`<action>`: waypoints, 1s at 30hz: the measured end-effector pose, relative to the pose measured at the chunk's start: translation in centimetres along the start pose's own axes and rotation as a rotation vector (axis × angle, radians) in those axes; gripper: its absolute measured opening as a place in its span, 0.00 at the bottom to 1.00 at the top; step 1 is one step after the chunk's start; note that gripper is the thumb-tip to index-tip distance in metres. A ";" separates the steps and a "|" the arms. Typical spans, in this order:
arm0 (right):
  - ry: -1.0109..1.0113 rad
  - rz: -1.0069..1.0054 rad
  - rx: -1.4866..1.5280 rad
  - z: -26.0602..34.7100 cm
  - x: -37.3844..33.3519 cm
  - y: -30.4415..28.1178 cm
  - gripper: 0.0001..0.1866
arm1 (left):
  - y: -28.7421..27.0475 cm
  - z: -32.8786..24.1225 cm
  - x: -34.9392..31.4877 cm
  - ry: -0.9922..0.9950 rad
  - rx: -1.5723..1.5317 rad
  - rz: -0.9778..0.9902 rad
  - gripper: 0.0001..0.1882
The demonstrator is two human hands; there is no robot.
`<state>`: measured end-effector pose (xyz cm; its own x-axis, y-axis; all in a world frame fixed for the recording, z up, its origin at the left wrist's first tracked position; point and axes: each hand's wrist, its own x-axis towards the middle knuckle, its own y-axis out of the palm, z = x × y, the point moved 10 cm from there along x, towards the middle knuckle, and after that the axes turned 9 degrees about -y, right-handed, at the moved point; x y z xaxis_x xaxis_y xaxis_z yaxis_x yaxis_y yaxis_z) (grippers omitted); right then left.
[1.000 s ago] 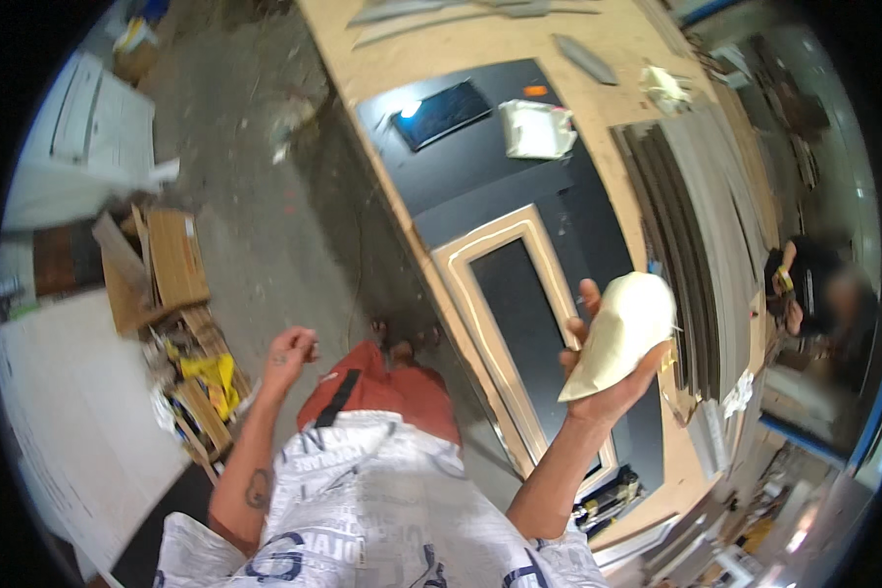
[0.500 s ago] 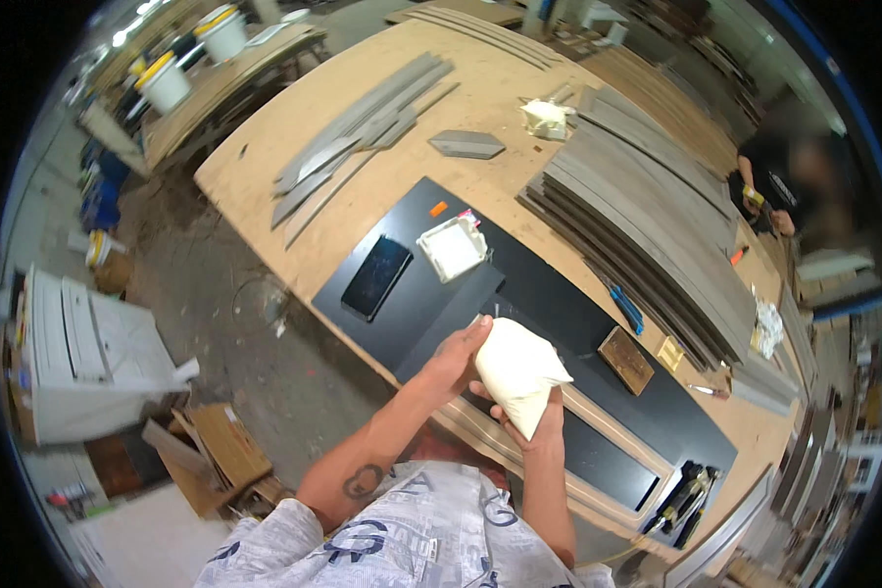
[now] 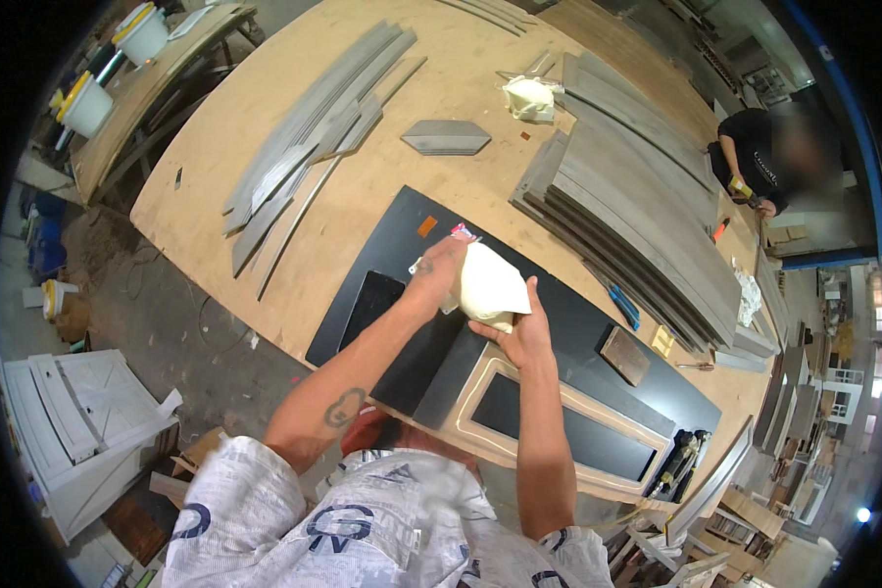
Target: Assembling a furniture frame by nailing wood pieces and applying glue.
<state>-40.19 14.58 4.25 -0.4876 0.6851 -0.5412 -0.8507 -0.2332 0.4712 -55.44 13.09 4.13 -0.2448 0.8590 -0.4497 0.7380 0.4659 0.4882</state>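
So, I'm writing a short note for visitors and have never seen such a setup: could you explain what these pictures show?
There is no machine here: a person works bare-handed. All three pictures come from a wide fisheye camera on that person's head, looking down, so straight edges bend near the rim. The right hand holds a pale yellow bag. The left hand is at the bag's left side; I can't tell whether it has a grip on it. On the wooden table lies a black panel, bearing a light wooden frame. A small wooden block sits at the panel's far edge, and stacked grey boards lie beyond.
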 end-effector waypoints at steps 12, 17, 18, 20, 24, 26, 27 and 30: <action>-0.109 -0.429 -0.085 -3.9 -12.7 -16.1 0.34 | -17.1 -6.9 -4.7 0.183 0.506 -0.539 0.23; -0.147 -0.672 -0.188 -3.2 -21.3 -19.5 0.30 | -19.9 -9.5 -7.7 0.270 0.606 -0.661 0.23; -0.222 -0.745 -0.215 -2.1 -23.2 -19.0 0.29 | -18.1 -10.6 -7.9 0.300 0.688 -0.694 0.22; -0.336 -0.648 -0.105 0.3 -21.1 -15.9 0.24 | -11.2 -11.2 -7.5 0.342 0.645 -0.543 0.21; -0.471 -0.300 0.131 6.3 -16.5 -5.8 0.27 | 6.8 -10.2 -10.5 0.498 0.653 0.008 0.23; -0.514 -0.309 0.047 8.9 -17.3 -4.2 0.27 | 15.4 -9.0 -13.6 0.566 0.685 0.225 0.29; -0.533 -0.290 -0.045 9.7 -17.7 -3.9 0.27 | 19.5 -8.6 -15.3 0.682 0.680 0.333 0.29; -0.921 -0.232 -0.122 12.1 -20.0 -4.0 0.27 | 29.5 -7.1 -21.0 0.948 0.864 0.566 0.35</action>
<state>-24.66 10.16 21.61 -0.0024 0.9849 0.1731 -0.9467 -0.0580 0.3168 -32.99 10.33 33.25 0.1416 0.8605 0.4894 0.9423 0.0343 -0.3330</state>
